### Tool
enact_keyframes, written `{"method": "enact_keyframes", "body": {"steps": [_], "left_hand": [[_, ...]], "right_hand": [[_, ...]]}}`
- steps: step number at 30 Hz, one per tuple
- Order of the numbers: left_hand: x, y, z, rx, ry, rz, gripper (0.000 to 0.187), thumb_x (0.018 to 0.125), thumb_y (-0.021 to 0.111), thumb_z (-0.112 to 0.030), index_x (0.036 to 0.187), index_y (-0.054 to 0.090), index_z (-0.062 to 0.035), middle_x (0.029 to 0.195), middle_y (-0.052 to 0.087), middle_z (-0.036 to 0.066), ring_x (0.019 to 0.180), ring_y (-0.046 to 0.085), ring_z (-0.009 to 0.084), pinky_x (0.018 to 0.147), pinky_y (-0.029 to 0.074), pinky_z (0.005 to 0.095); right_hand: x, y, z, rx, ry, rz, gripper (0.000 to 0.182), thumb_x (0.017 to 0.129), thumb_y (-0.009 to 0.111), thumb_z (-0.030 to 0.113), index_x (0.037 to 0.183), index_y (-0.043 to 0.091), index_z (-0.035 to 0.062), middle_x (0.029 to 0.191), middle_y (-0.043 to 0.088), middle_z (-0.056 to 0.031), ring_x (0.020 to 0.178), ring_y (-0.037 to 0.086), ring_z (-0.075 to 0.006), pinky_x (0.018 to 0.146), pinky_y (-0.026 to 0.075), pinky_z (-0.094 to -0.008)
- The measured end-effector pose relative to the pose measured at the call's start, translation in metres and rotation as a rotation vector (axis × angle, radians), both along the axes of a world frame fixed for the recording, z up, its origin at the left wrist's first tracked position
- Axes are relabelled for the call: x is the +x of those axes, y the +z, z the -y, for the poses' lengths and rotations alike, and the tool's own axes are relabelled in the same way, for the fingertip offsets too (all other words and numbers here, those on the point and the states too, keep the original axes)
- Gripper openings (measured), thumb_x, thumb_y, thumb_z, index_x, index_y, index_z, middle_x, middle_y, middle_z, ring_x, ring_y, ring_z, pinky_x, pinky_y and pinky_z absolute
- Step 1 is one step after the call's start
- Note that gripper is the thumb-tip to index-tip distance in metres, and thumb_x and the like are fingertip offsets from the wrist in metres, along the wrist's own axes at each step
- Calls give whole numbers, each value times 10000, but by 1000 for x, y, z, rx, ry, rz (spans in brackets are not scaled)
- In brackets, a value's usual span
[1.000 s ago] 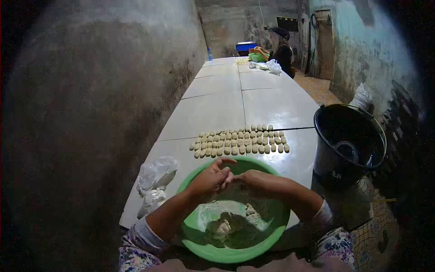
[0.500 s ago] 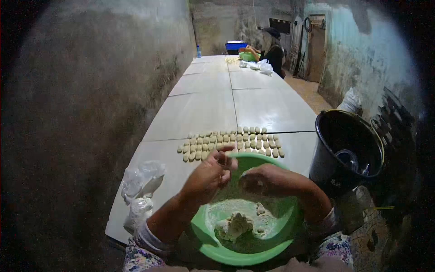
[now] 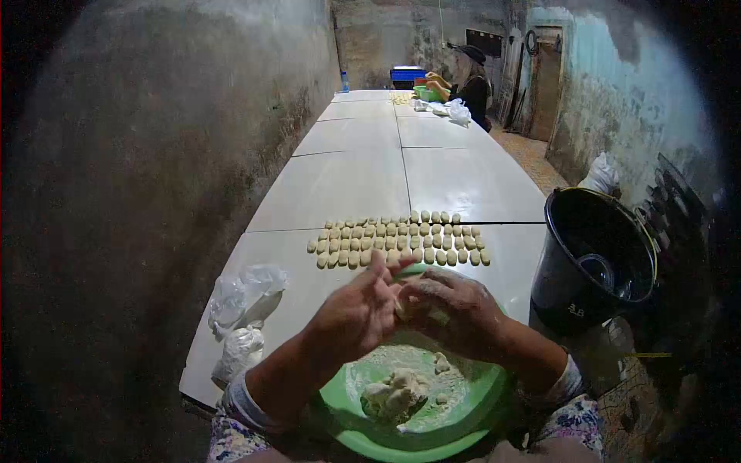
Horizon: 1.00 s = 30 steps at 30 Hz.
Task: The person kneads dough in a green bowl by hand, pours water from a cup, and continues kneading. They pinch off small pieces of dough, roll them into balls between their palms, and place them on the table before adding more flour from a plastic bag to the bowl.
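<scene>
Above a green basin [image 3: 363, 444], my two hands meet with a small pale piece of dough [image 3: 399, 306] partly visible between them. My left hand [image 3: 361, 312] is tilted up with its fingers stretched out, its palm turned toward the other hand. My right hand [image 3: 455, 309], dusted with flour, has curled fingers around the dough piece, which they mostly hide. Below, a larger lump of dough [image 3: 396, 395] sits in the basin among loose flour and small scraps. Beyond the basin, several small oval dough pieces [image 3: 365, 243] lie in rows on the white table [image 3: 347, 185].
Clear plastic bags [image 3: 245, 297], one holding white powder [image 3: 241, 353], lie at the left edge. A black bucket [image 3: 567, 266] stands at the right. At the table's far end a person [image 3: 472, 85] works near a green bowl [image 3: 428, 93], white bags [image 3: 458, 112] and a blue crate [image 3: 407, 75].
My hands have come together above the basin; the right moved up and left to meet the left. The view has shifted slightly. The far person's arms have moved a little.
</scene>
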<state>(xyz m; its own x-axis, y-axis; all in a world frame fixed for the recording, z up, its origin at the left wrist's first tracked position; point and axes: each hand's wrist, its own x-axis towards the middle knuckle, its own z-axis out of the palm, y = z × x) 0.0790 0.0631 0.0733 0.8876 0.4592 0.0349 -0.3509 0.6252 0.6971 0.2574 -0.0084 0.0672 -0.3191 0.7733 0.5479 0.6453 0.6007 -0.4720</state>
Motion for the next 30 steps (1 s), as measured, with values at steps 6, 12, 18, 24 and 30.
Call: {"method": "enact_keyframes", "body": {"steps": [6,12,18,24,30], "left_hand": [[-3,0,4,537,29,-192,629,966,347,-489,1381,280,-21,1291,456,187,1169,506,237,987,414,371],[-15,21,0,893,165,-402,290,873,662,-175,1101,626,1,978,673,86,898,628,130,827,493,276],[-14,12,-9,815,161,-345,218,851,680,-135,1008,634,9,929,675,75,869,634,127,814,505,288],[-2,5,8,778,197,-357,235,956,533,-249,979,569,-18,809,550,14,716,501,83,649,422,240],[-19,-27,35,433,-33,-369,328,961,420,-392,828,454,-94,707,371,-35,604,342,76,523,284,231]], "right_hand": [[3,6,4,105,-57,85,183,836,650,214,893,601,47,827,598,-122,703,581,-333,667,477,-436],[10,8,0,-308,50,-119,266,867,642,256,843,596,-5,718,568,-168,645,552,-244,640,448,-364],[14,-1,-4,-446,36,-235,313,846,678,296,919,598,2,752,589,-132,685,560,-176,664,462,-328],[12,7,-2,-31,-3,-296,564,850,643,353,1260,413,40,1208,460,-175,1124,486,-281,910,410,-379],[6,9,17,-414,38,-146,515,910,538,372,1276,418,30,1249,461,-225,1148,476,-370,989,366,-425]]}}
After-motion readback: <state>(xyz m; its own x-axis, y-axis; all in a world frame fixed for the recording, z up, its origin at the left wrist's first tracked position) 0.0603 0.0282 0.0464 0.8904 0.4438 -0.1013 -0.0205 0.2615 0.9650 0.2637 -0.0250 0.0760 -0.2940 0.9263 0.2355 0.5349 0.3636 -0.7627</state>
